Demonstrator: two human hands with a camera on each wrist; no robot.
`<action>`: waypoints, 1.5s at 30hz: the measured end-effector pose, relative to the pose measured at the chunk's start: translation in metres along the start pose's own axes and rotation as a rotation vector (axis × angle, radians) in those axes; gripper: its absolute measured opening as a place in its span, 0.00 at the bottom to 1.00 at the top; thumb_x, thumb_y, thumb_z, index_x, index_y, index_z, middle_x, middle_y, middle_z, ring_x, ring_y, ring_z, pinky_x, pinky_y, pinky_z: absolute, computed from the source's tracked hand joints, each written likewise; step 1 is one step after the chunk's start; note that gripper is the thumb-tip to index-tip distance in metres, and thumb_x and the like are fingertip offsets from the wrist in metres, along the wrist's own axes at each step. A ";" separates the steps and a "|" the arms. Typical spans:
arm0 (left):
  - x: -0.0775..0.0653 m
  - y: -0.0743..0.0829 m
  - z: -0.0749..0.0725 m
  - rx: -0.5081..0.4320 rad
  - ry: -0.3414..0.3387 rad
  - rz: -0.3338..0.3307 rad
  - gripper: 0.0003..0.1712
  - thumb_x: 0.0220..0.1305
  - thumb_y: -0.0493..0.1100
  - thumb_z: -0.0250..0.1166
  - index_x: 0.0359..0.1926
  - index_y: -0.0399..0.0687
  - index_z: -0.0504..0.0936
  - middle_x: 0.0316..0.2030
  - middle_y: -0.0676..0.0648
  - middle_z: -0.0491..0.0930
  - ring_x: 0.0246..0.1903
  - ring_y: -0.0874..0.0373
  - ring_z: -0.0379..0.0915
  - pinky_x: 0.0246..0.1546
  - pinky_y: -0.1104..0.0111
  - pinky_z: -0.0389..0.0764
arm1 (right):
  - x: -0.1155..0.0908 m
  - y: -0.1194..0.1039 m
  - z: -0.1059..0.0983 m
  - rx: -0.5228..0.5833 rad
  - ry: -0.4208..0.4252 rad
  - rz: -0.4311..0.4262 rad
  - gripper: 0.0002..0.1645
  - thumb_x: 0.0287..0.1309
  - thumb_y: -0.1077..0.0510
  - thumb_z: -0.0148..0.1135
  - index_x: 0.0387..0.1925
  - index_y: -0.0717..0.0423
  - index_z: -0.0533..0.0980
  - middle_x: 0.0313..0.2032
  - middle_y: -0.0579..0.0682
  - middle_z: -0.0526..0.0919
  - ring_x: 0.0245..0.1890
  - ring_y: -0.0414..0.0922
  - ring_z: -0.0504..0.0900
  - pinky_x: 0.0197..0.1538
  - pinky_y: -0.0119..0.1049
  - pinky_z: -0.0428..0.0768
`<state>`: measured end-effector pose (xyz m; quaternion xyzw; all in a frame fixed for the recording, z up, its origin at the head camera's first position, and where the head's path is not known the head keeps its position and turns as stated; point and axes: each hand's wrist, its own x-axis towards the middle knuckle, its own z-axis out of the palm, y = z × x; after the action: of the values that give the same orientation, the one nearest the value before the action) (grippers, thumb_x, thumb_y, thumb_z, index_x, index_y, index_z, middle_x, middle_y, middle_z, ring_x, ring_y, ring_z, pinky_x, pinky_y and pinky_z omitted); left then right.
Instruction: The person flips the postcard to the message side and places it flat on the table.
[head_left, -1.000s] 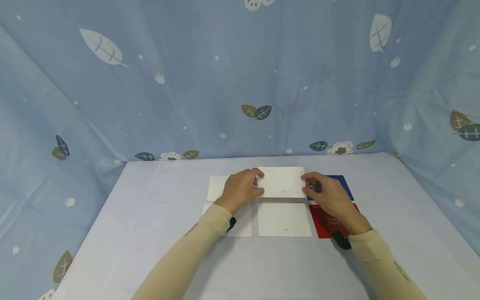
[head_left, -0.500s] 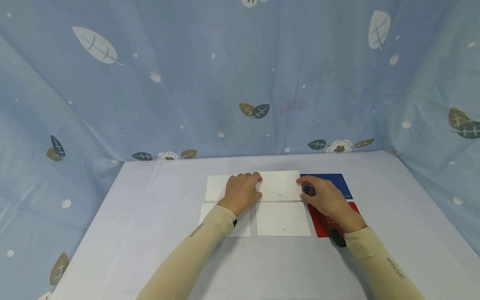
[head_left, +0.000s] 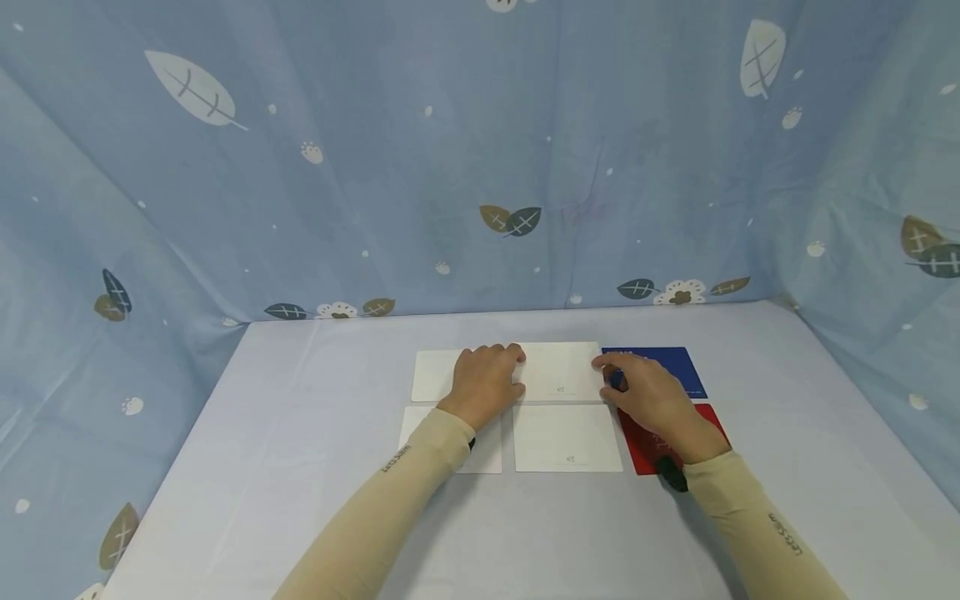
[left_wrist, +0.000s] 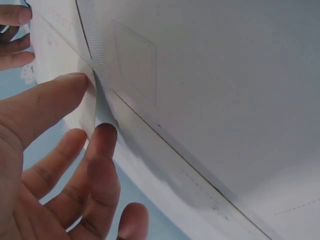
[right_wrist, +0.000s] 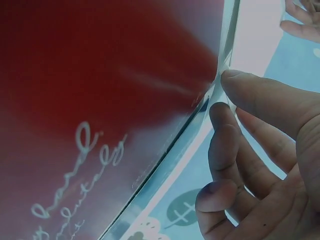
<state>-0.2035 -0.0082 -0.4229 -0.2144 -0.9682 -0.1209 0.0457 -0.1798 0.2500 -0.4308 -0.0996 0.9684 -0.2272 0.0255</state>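
A white card (head_left: 561, 372) with a tiny mark near its lower edge lies in the middle of the back row. My left hand (head_left: 483, 385) holds its left edge between thumb and fingertips. At the opposite edge my right hand (head_left: 654, 404) pinches it the same way, partly over the blue card (head_left: 672, 367) and the red card (head_left: 639, 446). Just in front lies a second white card (head_left: 567, 439) with a similar mark. In the left wrist view, the held card (left_wrist: 55, 62) shows between thumb and fingers.
Two more white cards are at the left: a back one (head_left: 431, 377) and a front one (head_left: 483, 454), both partly hidden by my left hand and wrist. White cloth (head_left: 315, 400) covers the table. A blue leaf-patterned curtain (head_left: 420, 167) hangs behind and at both sides.
Both hands brought the white card down and slightly nearer, to the back-row spot between the left white card and the blue card. Over the last half second they have hardly moved.
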 end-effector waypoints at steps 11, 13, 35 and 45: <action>0.001 0.001 -0.001 0.033 -0.030 -0.009 0.17 0.58 0.45 0.76 0.49 0.53 0.88 0.42 0.48 0.85 0.34 0.54 0.80 0.36 0.60 0.77 | 0.000 -0.003 0.001 -0.024 0.009 0.006 0.26 0.58 0.60 0.73 0.59 0.53 0.80 0.46 0.52 0.83 0.36 0.46 0.76 0.39 0.44 0.78; 0.000 0.001 -0.001 0.035 -0.033 -0.011 0.17 0.58 0.46 0.75 0.49 0.53 0.88 0.42 0.48 0.85 0.34 0.54 0.80 0.36 0.60 0.77 | 0.000 -0.003 0.000 -0.023 0.004 0.009 0.26 0.58 0.60 0.73 0.59 0.53 0.80 0.46 0.52 0.83 0.36 0.46 0.76 0.39 0.44 0.78; -0.001 0.001 -0.001 0.005 -0.044 -0.038 0.16 0.59 0.47 0.75 0.49 0.53 0.88 0.42 0.50 0.87 0.36 0.53 0.82 0.38 0.60 0.78 | 0.000 -0.002 0.000 -0.006 -0.030 -0.002 0.22 0.61 0.60 0.70 0.57 0.54 0.80 0.43 0.50 0.85 0.36 0.46 0.77 0.42 0.46 0.80; -0.002 0.004 0.001 0.006 -0.002 -0.005 0.13 0.63 0.47 0.71 0.50 0.55 0.88 0.42 0.52 0.87 0.35 0.55 0.80 0.36 0.61 0.77 | -0.010 0.009 -0.016 0.071 0.099 -0.022 0.20 0.64 0.60 0.68 0.57 0.56 0.81 0.41 0.52 0.86 0.32 0.44 0.79 0.30 0.37 0.78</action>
<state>-0.1998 -0.0050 -0.4228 -0.2117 -0.9691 -0.1180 0.0452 -0.1737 0.2674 -0.4204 -0.0977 0.9587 -0.2661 -0.0212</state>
